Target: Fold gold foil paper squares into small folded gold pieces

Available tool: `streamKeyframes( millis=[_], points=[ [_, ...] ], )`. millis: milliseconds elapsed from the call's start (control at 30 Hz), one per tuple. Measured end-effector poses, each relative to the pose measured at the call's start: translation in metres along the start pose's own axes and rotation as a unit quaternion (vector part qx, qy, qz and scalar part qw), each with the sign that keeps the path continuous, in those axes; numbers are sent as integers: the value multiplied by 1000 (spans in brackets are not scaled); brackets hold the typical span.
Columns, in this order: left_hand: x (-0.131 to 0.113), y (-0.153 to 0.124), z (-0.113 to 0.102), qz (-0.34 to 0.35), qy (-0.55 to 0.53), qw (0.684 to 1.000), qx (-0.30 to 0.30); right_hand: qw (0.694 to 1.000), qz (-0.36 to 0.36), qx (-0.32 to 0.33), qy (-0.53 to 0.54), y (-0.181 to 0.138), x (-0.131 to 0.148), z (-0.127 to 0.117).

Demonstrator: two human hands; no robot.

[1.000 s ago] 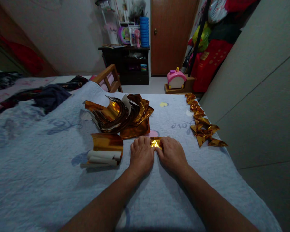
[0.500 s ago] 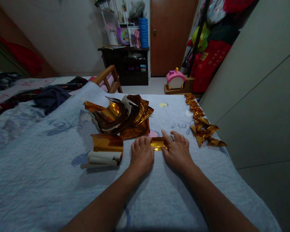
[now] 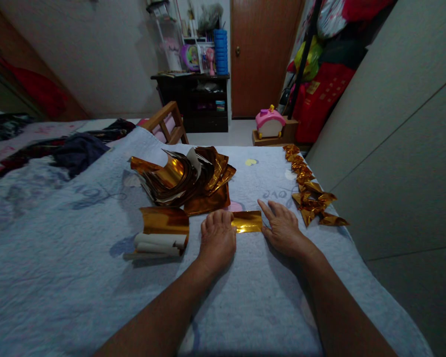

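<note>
dim light | pale wall (image 3: 111,59) | low dark cabinet (image 3: 193,106) | brown door (image 3: 265,59), round knob (image 3: 238,51) | pale floor (image 3: 241,131)

The strip (image 3: 247,221) under my left hand (image 3: 218,238) presents as metallic gold foil: glossy, smooth, bright along its lower edge. The stacked sheets (image 3: 171,173) ahead of me show the same mirror-like gold, with matt, pale, papery undersides. I note creased, shiny foil on the folded pieces (image 3: 308,198). The bedspread (image 3: 96,297) I work on is matt cloth, softly wrinkled. The toy (image 3: 270,122) appears smooth plastic; the door (image 3: 265,54), brown wood-look, low sheen.
</note>
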State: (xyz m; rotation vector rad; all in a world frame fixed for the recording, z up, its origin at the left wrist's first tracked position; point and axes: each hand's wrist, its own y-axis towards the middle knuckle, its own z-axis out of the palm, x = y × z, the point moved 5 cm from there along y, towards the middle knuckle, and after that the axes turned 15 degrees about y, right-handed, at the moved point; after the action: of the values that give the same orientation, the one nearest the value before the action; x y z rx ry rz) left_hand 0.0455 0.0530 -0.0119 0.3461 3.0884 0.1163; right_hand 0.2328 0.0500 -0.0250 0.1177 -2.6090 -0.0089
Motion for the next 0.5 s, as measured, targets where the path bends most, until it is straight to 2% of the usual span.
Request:
streamKeyframes(
  millis=[133,300,500],
  points=[
    [1,-1,2,-6,-7,1000,-10,999,-7,-13,36,3,0,-5],
    [3,0,1,-2,-37,999,-28,987,-45,-64,142,6,13,-15],
    [3,-1,0,23,-101,994,-35,988,-59,-37,135,6,21,-14]
  ],
)
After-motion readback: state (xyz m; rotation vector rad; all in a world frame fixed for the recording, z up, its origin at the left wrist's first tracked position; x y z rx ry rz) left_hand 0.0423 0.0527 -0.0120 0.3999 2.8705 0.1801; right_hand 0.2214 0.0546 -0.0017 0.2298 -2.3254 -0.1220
